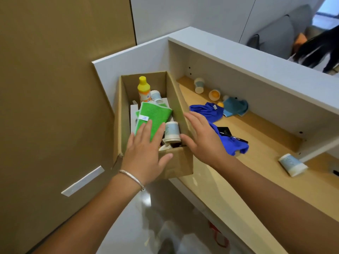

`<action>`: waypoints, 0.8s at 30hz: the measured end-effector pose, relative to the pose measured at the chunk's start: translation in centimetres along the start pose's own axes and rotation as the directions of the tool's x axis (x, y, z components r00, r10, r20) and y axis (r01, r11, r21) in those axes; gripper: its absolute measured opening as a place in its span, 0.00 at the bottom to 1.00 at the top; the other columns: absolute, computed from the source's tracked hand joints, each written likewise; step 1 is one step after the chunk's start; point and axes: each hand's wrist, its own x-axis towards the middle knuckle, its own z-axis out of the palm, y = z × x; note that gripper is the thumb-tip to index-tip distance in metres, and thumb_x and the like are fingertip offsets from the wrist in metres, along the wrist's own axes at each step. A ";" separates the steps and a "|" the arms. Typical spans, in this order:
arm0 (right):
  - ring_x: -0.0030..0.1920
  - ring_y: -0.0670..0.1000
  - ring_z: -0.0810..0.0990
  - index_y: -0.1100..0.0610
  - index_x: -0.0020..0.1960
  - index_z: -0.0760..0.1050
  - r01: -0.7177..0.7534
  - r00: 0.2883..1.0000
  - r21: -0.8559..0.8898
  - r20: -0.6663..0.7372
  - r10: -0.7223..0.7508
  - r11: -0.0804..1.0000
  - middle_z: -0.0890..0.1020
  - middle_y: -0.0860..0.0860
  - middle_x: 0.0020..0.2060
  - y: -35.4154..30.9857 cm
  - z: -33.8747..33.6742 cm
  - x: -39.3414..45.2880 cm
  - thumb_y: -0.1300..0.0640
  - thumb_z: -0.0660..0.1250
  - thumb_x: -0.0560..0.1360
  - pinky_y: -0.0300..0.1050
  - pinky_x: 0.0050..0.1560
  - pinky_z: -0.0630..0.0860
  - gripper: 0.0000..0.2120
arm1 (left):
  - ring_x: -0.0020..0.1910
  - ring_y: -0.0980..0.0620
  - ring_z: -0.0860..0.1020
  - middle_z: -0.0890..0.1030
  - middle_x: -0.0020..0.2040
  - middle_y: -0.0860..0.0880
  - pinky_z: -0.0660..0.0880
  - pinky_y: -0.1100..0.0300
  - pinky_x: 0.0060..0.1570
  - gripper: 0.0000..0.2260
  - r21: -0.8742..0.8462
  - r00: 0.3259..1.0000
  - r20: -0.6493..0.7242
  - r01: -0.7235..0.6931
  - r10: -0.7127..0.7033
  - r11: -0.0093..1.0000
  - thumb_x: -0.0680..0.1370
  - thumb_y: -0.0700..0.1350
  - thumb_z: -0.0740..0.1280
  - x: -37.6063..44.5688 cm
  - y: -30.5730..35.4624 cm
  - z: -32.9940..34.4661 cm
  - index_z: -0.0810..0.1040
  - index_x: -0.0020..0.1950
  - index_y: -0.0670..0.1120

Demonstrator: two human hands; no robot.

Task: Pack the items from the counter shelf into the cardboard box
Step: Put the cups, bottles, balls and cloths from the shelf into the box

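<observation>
An open cardboard box [180, 164] stands at the left end of the wooden counter shelf [256, 143]. Inside it are a yellow-capped bottle [143, 88], two pale cups [171, 132] and a folded green cloth [155, 116]. My left hand [145, 149] lies flat with spread fingers on the green cloth at the box's near edge. My right hand [201, 136] hovers open over the box's right wall, holding nothing. On the shelf lie a blue cloth [225, 125], a teal cloth [234, 107], a black object [224, 132], a yellow cup [214, 94] and two pale cups [199, 85].
A third pale cup [293, 165] lies tipped on the shelf at the right. A white counter top [238, 57] overhangs the shelf. A brown wall panel [55, 88] stands left of the box. A person [319, 50] is behind the counter at the far right.
</observation>
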 end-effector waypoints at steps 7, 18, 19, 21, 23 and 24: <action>0.71 0.50 0.65 0.49 0.74 0.61 -0.367 0.928 -0.165 -0.127 0.349 0.915 0.66 0.49 0.72 12.6 -6.1 -9.9 0.44 0.66 0.75 0.49 0.65 0.68 0.31 | 0.77 0.47 0.43 0.44 0.79 0.46 0.45 0.46 0.73 0.38 -0.083 0.981 0.012 -0.193 0.195 0.978 0.74 0.68 0.56 5.8 9.4 2.5 0.38 0.76 0.59; 0.70 0.57 0.64 0.50 0.75 0.58 -0.613 0.755 -0.432 -0.071 0.652 0.662 0.62 0.55 0.74 30.0 -12.7 -17.6 0.41 0.69 0.71 0.53 0.68 0.63 0.38 | 0.77 0.46 0.46 0.44 0.79 0.45 0.48 0.46 0.74 0.39 0.027 0.876 0.439 -0.233 0.198 0.972 0.75 0.65 0.58 14.6 21.8 16.3 0.39 0.77 0.56; 0.71 0.57 0.63 0.50 0.75 0.57 -0.608 0.753 -0.440 -0.056 0.655 0.661 0.61 0.54 0.74 31.0 -12.6 -17.6 0.41 0.69 0.71 0.52 0.69 0.62 0.38 | 0.77 0.46 0.46 0.45 0.79 0.45 0.49 0.46 0.74 0.38 0.051 0.866 0.468 -0.226 0.177 0.973 0.76 0.65 0.58 15.3 22.0 17.3 0.39 0.77 0.56; 0.70 0.57 0.64 0.50 0.75 0.56 -0.588 0.758 -0.468 -0.034 0.651 0.660 0.61 0.54 0.74 32.7 -12.3 -17.5 0.41 0.70 0.71 0.52 0.68 0.63 0.39 | 0.77 0.45 0.48 0.46 0.79 0.45 0.50 0.46 0.74 0.38 0.100 0.848 0.513 -0.210 0.131 0.972 0.76 0.64 0.59 16.5 22.2 18.9 0.40 0.77 0.55; 0.70 0.57 0.65 0.49 0.75 0.56 -0.580 0.752 -0.492 -0.016 0.659 0.650 0.63 0.54 0.73 33.9 -11.9 -17.4 0.42 0.70 0.70 0.52 0.67 0.65 0.40 | 0.77 0.45 0.49 0.46 0.79 0.44 0.51 0.47 0.74 0.38 0.139 0.835 0.543 -0.194 0.089 0.971 0.76 0.63 0.59 17.3 22.3 20.1 0.40 0.78 0.54; 0.69 0.57 0.65 0.49 0.75 0.57 -0.584 0.747 -0.492 -0.013 0.665 0.646 0.63 0.54 0.73 34.4 -11.7 -17.3 0.42 0.71 0.70 0.52 0.66 0.66 0.40 | 0.77 0.45 0.49 0.47 0.79 0.44 0.51 0.47 0.74 0.38 0.150 0.832 0.550 -0.188 0.076 0.971 0.77 0.63 0.59 17.7 22.3 20.5 0.41 0.78 0.54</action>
